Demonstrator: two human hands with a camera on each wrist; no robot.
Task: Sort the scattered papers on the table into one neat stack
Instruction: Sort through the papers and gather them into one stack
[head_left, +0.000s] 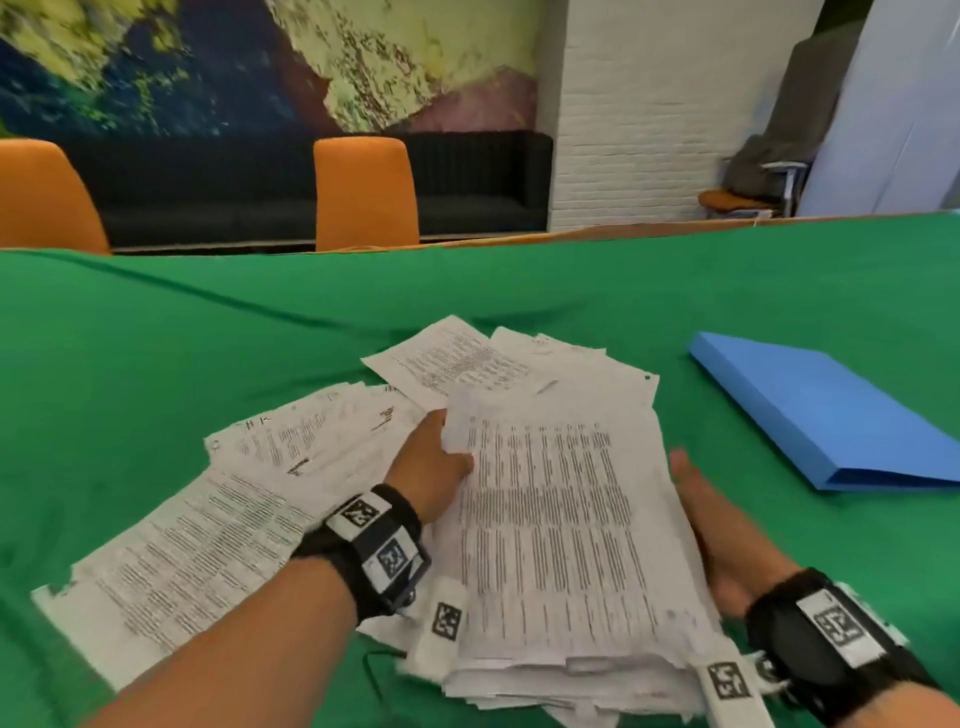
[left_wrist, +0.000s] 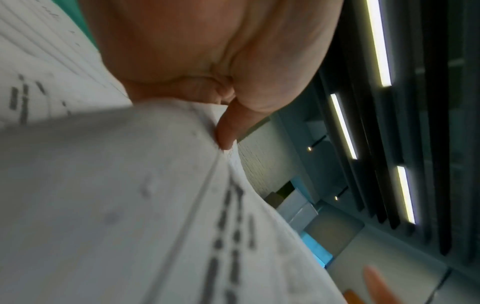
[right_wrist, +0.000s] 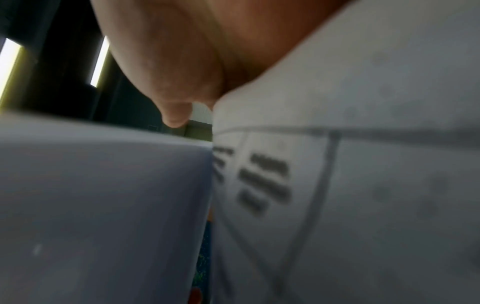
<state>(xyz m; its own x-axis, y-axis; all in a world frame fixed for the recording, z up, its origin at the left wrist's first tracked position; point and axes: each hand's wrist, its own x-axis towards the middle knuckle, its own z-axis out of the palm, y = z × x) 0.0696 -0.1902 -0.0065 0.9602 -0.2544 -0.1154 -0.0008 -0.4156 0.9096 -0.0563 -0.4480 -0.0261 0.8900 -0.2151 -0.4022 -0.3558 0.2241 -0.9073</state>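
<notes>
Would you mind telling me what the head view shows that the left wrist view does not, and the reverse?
Only the head view shows the green cloth-covered table, the blue flat folder, loose printed white sheets still scattered to the left, two orange chairs, and the right hand flat against the thick stack of printed white papers. Only the left wrist view shows the long ceiling light strips and the left hand's thumb on the paper edge. Both show the left hand gripping that stack.

You have bare green cloth (head_left: 208, 338) on your left and ahead; a blue folder (head_left: 831, 415) blocks your right.
</notes>
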